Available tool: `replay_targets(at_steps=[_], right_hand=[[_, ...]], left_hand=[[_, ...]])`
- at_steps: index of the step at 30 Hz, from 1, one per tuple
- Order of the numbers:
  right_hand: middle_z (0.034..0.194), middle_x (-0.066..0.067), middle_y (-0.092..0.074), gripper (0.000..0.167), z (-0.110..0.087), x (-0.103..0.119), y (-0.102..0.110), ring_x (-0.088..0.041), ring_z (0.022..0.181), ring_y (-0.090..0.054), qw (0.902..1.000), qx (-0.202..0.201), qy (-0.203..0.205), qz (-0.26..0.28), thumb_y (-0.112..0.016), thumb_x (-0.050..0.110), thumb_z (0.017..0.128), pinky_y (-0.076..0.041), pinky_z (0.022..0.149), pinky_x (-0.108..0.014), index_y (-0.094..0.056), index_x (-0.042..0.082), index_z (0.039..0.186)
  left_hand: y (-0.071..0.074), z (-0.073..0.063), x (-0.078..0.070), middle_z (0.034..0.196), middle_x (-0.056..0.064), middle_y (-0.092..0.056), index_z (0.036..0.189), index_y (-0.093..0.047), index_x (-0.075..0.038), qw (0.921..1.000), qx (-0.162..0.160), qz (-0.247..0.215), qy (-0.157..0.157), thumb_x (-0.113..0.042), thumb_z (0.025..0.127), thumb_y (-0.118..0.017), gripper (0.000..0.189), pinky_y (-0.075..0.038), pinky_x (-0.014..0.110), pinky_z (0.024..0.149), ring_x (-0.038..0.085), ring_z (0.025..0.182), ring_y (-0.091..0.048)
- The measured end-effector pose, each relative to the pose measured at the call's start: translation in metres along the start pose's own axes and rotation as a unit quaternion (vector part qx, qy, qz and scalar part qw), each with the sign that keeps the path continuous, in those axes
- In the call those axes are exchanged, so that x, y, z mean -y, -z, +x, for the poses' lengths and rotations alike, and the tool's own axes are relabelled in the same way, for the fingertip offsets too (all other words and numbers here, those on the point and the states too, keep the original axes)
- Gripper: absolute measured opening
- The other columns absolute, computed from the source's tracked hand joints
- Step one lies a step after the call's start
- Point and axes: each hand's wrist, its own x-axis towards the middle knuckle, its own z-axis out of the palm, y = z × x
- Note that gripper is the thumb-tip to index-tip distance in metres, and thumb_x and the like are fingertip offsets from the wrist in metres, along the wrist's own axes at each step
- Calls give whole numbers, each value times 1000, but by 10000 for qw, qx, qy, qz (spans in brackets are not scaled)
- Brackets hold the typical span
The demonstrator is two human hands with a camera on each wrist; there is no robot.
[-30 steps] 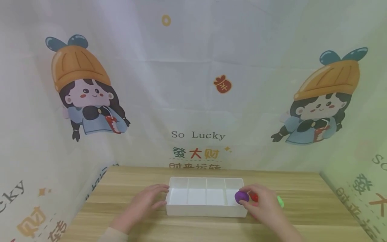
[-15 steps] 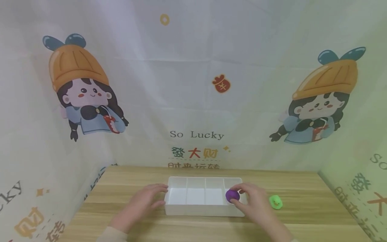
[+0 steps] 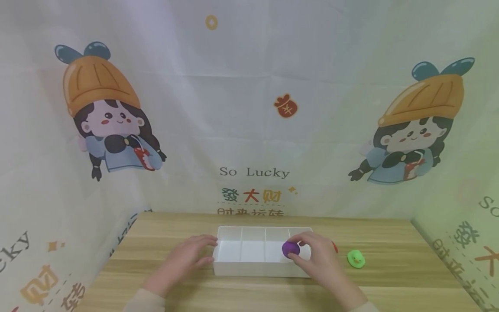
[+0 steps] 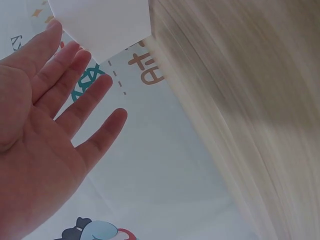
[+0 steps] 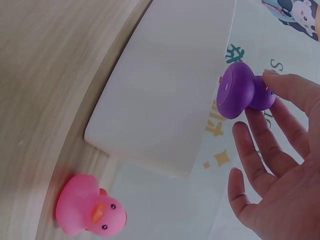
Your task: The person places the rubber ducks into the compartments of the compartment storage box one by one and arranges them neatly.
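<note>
In the head view, my right hand [image 3: 317, 255] pinches a purple rubber duck [image 3: 290, 250] above the right part of a white divided box [image 3: 261, 269]. The right wrist view shows thumb and fingertips on the small head of this purple duck [image 5: 237, 91], its flat base turned outward, clear of the box wall [image 5: 155, 90]. My left hand [image 3: 191, 255] is at the left end of the box, fingers spread and relaxed. In the left wrist view the fingers of the left hand [image 4: 55, 115] are nearly straight, the tips by the box corner [image 4: 105, 30]; they hold nothing.
A green rubber duck [image 3: 356, 258] sits on the wooden table [image 3: 390, 277] right of the box. A red thing [image 3: 335, 247] shows partly behind my right hand. Near the box's end is a pink rubber duck [image 5: 91, 207]. Printed cloth [image 3: 249, 108] surrounds the table.
My right hand has carried the purple duck leftward, from the box's right end to over its right-hand compartments. The green duck has come into full view. My left hand stays put.
</note>
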Motion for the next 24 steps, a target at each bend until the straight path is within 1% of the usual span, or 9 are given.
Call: replay_targets(at_steps=[3, 8, 14, 20, 24], right_hand=[[95, 9, -76, 33, 2, 2, -3, -11, 88, -70, 10000, 65, -12, 36, -94, 8, 71, -61, 79, -29, -77, 20, 97], [95, 9, -76, 31, 5, 5, -8, -10, 91, -69, 9998, 167, -47, 108, -94, 10, 73, -63, 82, -35, -76, 19, 97], [95, 11, -77, 31, 8, 9, -16, -10, 91, -69, 9997, 152, -32, 174, -93, 11, 73, -61, 82, -35, -77, 19, 98], [93, 12, -75, 29, 12, 13, -21, -11, 92, -69, 9994, 294, -76, 174, -92, 16, 76, -59, 84, -32, -76, 20, 99], [95, 15, -74, 28, 15, 16, -25, -9, 92, -69, 9992, 358, -153, 73, -92, 20, 78, -59, 86, -30, -76, 23, 101]], left_hand=[[-2, 1, 1, 140, 12, -66, 123, -70, -7, 10000, -8, 24, 2, -18, 91, -76, 34, -48, 58, 113, 36, 131, -61], [-5, 1, 3, 141, 10, -66, 123, -71, -8, 10000, -12, 9, 49, -20, 91, -77, 34, -48, 57, 114, 34, 132, -61], [-4, 1, 2, 142, 9, -65, 124, -70, -8, 10000, -8, -38, 63, -20, 92, -76, 35, -47, 58, 115, 34, 133, -60], [-3, 0, 2, 142, 9, -65, 123, -70, -9, 10000, -21, 65, 18, -20, 91, -77, 35, -47, 58, 114, 34, 133, -60], [-2, 0, 1, 142, 9, -65, 123, -70, -9, 10000, -31, 32, 38, -21, 91, -77, 35, -47, 58, 114, 34, 133, -60]])
